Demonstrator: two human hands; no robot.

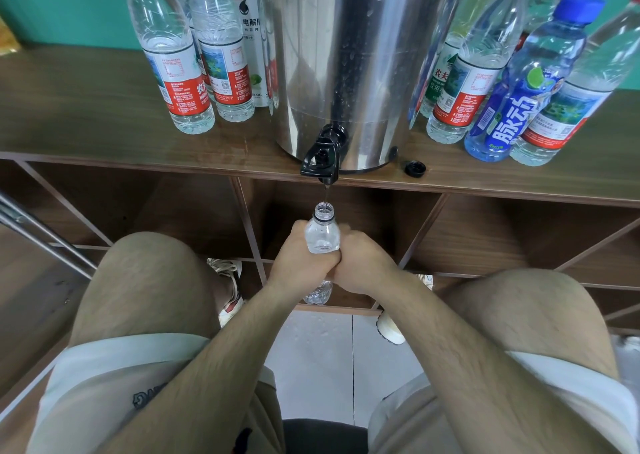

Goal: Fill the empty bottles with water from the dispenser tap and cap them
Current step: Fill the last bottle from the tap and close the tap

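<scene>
Looking down past bare knees, we find a clear bottle (322, 235) held upright just below the black tap (322, 157) of a steel dispenser (346, 55), which stands at the front edge of the wooden worktop (86, 114). The left grip (298, 256) is curled round the bottle's left side and the right grip (360, 263) is curled round its right, the two pressed together in front of its body, so both are closed on it. The bottle's mouth is uncapped, and a thin stream of water (325, 193) falls from the tap straight into it. We cannot tell how full the bottle is, since the fingers hide most of it. A black cap (415, 168) lies on the worktop just to the right of the dispenser's base. To the left of the dispenser stand red-labelled bottles (176, 72). To the right stands another cluster, among them a blue bottle (516, 93) with a blue cap. Below the worktop are open wooden shelf compartments (485, 238), and we see water drops on the pale floor tiles (318, 349) between the feet.
</scene>
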